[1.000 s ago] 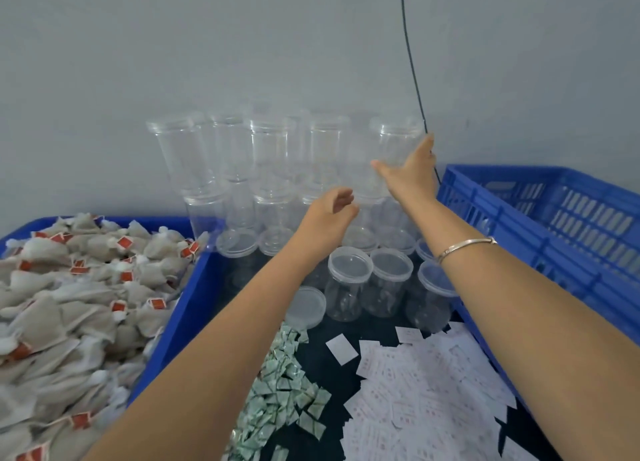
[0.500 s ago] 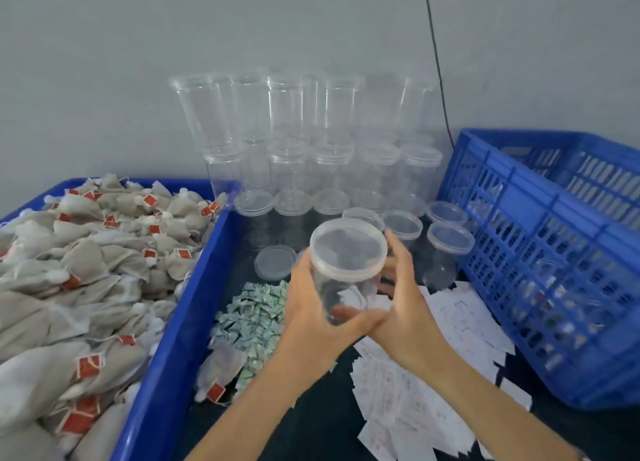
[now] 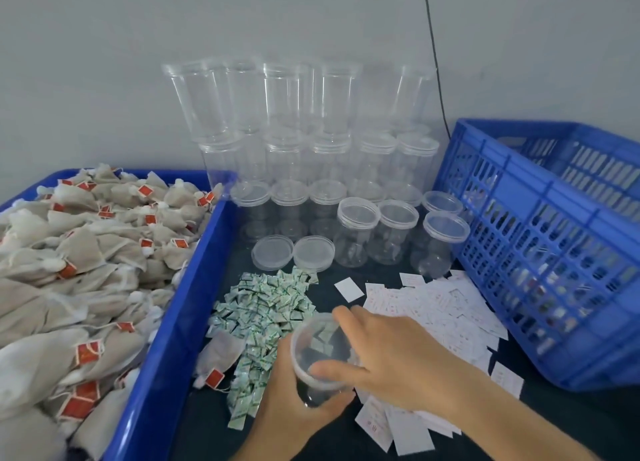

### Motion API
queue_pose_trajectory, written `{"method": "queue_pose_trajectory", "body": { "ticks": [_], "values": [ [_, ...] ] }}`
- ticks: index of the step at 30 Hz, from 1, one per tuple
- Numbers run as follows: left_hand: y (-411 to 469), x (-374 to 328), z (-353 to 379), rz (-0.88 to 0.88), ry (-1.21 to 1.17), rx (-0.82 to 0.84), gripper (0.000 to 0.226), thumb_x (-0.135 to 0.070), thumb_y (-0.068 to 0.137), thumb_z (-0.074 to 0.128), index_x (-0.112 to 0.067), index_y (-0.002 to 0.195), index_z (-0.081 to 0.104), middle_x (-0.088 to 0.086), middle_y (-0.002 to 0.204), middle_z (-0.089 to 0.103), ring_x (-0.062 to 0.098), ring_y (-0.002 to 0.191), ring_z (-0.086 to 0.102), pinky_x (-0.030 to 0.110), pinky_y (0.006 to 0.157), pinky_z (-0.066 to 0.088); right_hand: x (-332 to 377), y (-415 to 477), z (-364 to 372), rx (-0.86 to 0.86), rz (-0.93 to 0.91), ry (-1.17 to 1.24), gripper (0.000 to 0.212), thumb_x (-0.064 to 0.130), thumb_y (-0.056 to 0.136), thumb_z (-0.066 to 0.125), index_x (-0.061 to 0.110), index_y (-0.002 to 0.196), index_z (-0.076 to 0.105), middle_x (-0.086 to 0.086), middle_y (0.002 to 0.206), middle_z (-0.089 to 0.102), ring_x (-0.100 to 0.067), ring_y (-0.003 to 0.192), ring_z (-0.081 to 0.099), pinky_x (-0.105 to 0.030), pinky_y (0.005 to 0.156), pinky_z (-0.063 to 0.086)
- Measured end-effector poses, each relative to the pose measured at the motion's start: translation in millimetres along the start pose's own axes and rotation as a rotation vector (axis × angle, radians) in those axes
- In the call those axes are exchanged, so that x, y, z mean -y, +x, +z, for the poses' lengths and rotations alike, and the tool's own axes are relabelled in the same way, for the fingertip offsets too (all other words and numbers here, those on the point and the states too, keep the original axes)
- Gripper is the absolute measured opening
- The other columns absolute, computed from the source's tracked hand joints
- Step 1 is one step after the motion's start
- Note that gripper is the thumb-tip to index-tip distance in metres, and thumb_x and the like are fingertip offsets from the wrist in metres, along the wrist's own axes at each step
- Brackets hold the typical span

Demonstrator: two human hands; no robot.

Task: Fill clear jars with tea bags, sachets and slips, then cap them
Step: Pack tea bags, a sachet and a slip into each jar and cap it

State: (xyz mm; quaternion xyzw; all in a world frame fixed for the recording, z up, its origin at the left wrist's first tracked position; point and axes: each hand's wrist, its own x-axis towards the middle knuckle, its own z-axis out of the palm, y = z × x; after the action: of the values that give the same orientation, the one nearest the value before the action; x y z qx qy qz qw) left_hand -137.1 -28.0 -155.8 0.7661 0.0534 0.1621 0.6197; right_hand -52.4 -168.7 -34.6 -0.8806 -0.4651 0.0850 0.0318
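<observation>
A clear jar (image 3: 320,348) with its mouth uncovered is low in the middle, above the dark table. My left hand (image 3: 287,419) grips its body from below. My right hand (image 3: 398,356) reaches over from the right, with thumb and forefinger spanning the rim. Green-and-white sachets (image 3: 263,315) lie in a heap just left of the jar. White paper slips (image 3: 436,308) are spread out to the right. Tea bags with red tags (image 3: 69,252) fill the blue bin (image 3: 180,308) on the left. Two loose clear lids (image 3: 272,252) (image 3: 313,252) lie flat behind the sachets.
Capped empty jars (image 3: 356,232) stand in rows behind the lids, with taller stacks of jars (image 3: 304,131) against the grey wall. A blue slatted crate (image 3: 540,239) stands at the right. One loose tea bag (image 3: 218,356) lies beside the sachets.
Both hands came back from the jar stack with a capped jar and lowered it toward me. Its lid is now off, and a second loose lid lies on the table.
</observation>
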Motion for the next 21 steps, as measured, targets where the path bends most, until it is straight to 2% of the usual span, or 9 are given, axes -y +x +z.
{"method": "queue_pose_trajectory", "body": {
  "ticks": [2, 5, 9, 12, 14, 16, 18, 19, 21],
  "values": [
    [13, -2, 1, 0.038, -0.002, 0.010, 0.083, -0.013, 0.063, 0.087, -0.026, 0.130, 0.041, -0.011, 0.122, 0.059, 0.003, 0.109, 0.061, 0.011, 0.078, 0.050, 6, 13, -1, -0.082, 0.022, -0.162, 0.080, 0.092, 0.077, 0.024, 0.020, 0.106, 0.039, 0.006, 0.085, 0.045, -0.018, 0.070, 0.042, -0.036, 0.066, 0.030],
    [24, -6, -1, 0.023, -0.049, 0.061, 0.082, -0.007, 0.066, 0.086, -0.035, 0.129, 0.042, -0.013, 0.120, 0.062, 0.000, 0.106, 0.062, 0.008, 0.076, 0.050, 12, 31, -4, -0.119, 0.048, -0.232, 0.074, 0.087, 0.079, 0.039, 0.015, 0.092, 0.039, 0.007, 0.069, 0.041, -0.016, 0.056, 0.037, -0.035, 0.057, 0.022],
    [33, -4, -15, -0.036, 0.047, 0.154, 0.086, -0.030, 0.060, 0.090, -0.038, 0.132, 0.044, -0.019, 0.123, 0.062, -0.001, 0.114, 0.059, 0.011, 0.086, 0.048, 10, 41, -13, -0.038, -0.021, -0.211, 0.059, 0.072, 0.077, 0.058, 0.018, 0.090, 0.037, 0.008, 0.067, 0.041, -0.012, 0.057, 0.038, -0.029, 0.052, 0.018],
    [36, -3, -21, -0.083, 0.094, 0.198, 0.083, -0.044, 0.052, 0.090, -0.033, 0.125, 0.051, -0.018, 0.118, 0.065, 0.000, 0.112, 0.059, 0.018, 0.092, 0.047, 3, 43, -27, 0.181, -0.106, -0.165, 0.056, 0.057, 0.077, 0.071, 0.025, 0.112, 0.040, 0.007, 0.087, 0.040, -0.018, 0.084, 0.041, -0.028, 0.067, 0.028],
    [37, -4, -22, -0.105, 0.113, 0.242, 0.078, -0.039, 0.054, 0.091, -0.033, 0.122, 0.053, -0.020, 0.116, 0.065, -0.001, 0.109, 0.060, 0.014, 0.089, 0.046, -2, 45, -39, 0.345, -0.177, -0.119, 0.068, 0.034, 0.082, 0.075, 0.037, 0.138, 0.038, 0.003, 0.113, 0.041, -0.018, 0.105, 0.036, -0.031, 0.083, 0.035],
    [38, -2, -20, -0.112, 0.102, 0.256, 0.075, -0.033, 0.057, 0.092, -0.033, 0.121, 0.054, -0.021, 0.116, 0.063, -0.001, 0.110, 0.060, 0.012, 0.088, 0.045, -4, 45, -48, 0.482, -0.229, -0.082, 0.081, 0.017, 0.085, 0.073, 0.047, 0.147, 0.031, 0.002, 0.145, 0.028, -0.022, 0.131, 0.028, -0.036, 0.098, 0.036],
    [37, -3, -19, -0.116, 0.091, 0.260, 0.075, -0.033, 0.059, 0.091, -0.032, 0.124, 0.053, -0.017, 0.120, 0.063, 0.000, 0.113, 0.058, 0.017, 0.093, 0.045, -4, 43, -54, 0.561, -0.168, -0.002, 0.096, 0.031, 0.080, 0.081, 0.059, 0.147, 0.018, 0.012, 0.160, 0.004, -0.020, 0.147, 0.011, -0.044, 0.109, 0.034],
    [36, -4, -19, -0.119, 0.099, 0.262, 0.077, -0.035, 0.060, 0.090, -0.031, 0.127, 0.051, -0.017, 0.122, 0.062, 0.000, 0.115, 0.057, 0.018, 0.095, 0.045, -1, 42, -54, 0.540, -0.094, 0.018, 0.100, 0.048, 0.077, 0.081, 0.061, 0.147, 0.010, 0.012, 0.161, 0.001, -0.021, 0.146, 0.015, -0.047, 0.108, 0.037],
    [36, -7, -16, -0.112, 0.090, 0.273, 0.083, -0.039, 0.062, 0.088, -0.027, 0.133, 0.049, -0.020, 0.127, 0.058, -0.003, 0.119, 0.053, 0.014, 0.096, 0.043, 8, 44, -49, 0.385, 0.023, -0.123, 0.094, 0.076, 0.079, 0.060, 0.042, 0.154, 0.014, -0.005, 0.155, 0.023, -0.030, 0.125, 0.046, -0.041, 0.087, 0.043]
  ]
}}
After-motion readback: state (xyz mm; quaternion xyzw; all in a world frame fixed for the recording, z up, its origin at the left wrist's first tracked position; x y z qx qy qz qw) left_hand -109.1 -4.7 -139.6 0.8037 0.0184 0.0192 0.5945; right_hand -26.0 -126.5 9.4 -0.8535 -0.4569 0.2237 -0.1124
